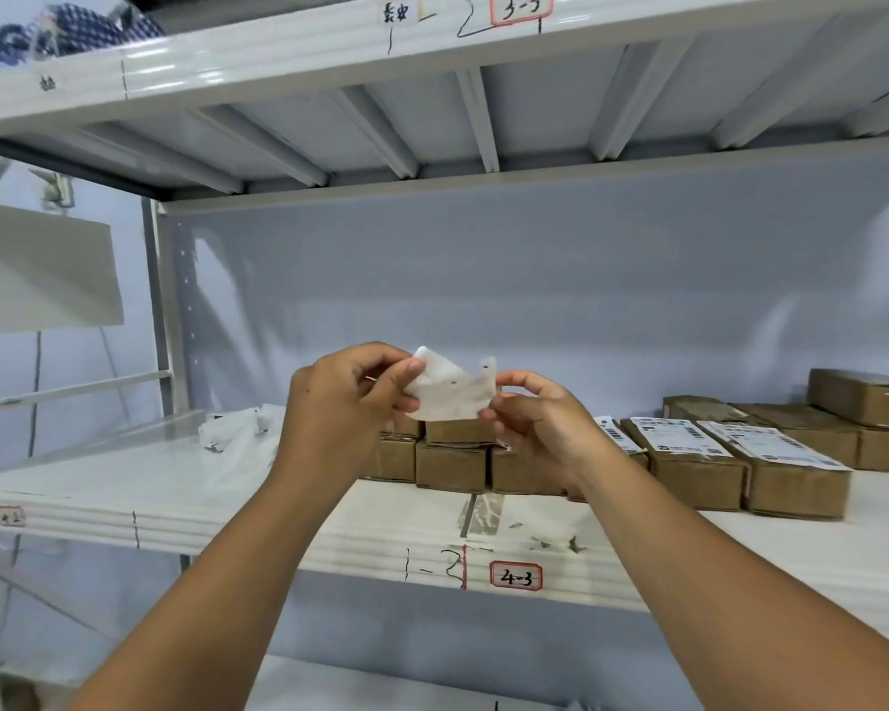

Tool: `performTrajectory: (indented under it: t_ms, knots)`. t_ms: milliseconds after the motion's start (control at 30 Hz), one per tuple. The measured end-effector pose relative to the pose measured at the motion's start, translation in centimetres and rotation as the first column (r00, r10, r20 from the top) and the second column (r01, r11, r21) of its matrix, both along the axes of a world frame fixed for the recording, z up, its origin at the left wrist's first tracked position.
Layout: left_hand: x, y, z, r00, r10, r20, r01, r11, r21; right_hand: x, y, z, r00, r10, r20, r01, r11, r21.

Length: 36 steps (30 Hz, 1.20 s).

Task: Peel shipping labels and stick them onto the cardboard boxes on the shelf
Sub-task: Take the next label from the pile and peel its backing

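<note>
Left hand [340,402] and right hand [540,428], fingers [405,376] pinching opposite label [452,397] ends, long axis left-right.

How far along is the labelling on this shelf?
Done: three labelled boxes right of the hands. In hand: the left hand and right hand pinch a white label sheet, apparently peeling it. Left: the small boxes behind the hands and the rear right boxes show no labels.

white label [452,395], brown boxes [696,467], white shelf [175,500]
</note>
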State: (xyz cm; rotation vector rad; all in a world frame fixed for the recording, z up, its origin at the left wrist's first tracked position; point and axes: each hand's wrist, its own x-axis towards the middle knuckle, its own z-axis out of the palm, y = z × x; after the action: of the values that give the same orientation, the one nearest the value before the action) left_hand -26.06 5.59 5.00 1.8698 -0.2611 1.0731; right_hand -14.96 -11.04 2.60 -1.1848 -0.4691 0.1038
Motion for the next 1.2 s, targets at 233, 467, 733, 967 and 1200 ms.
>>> performTrajectory:
  t_ms: [233, 467, 733, 967, 1200]
  knots:
    - [0.3, -0.8, -0.3, 0.974, 0.196, 0.112, -0.222, 0.924, 0.313, -1.5, 0.6, 1.2, 0.983, 0.084, -0.161, -0.017, 0.924, 0.381]
    - [1.4, -0.9, -1.7, 0.95, 0.24, 0.2, -0.312, 0.764, 0.566, -4.0, 2.1, 2.2, 0.997, 0.0, 0.077, 0.002, 1.0, -0.02]
    - [1.4, -1.1, -2.0, 0.966, 0.247, 0.072, -0.244, 0.793, 0.558, -5.2, 2.5, 2.2, 0.956, 0.121, 0.266, -0.081, 0.985, -0.155]
    - [0.5, -1.7, -2.0, 0.919, 0.386, 0.085, -0.342, 0.668, 0.661, -4.6, 1.8, 2.7, 0.946, -0.289, 0.145, 0.291, 0.957, 0.002]
    - [1.8, -2.1, -2.7, 0.946, 0.261, 0.191, -0.317, 0.631, 0.708, -4.1, 1.4, 3.6, 0.955, -0.255, 0.154, 0.268, 0.961, -0.073]
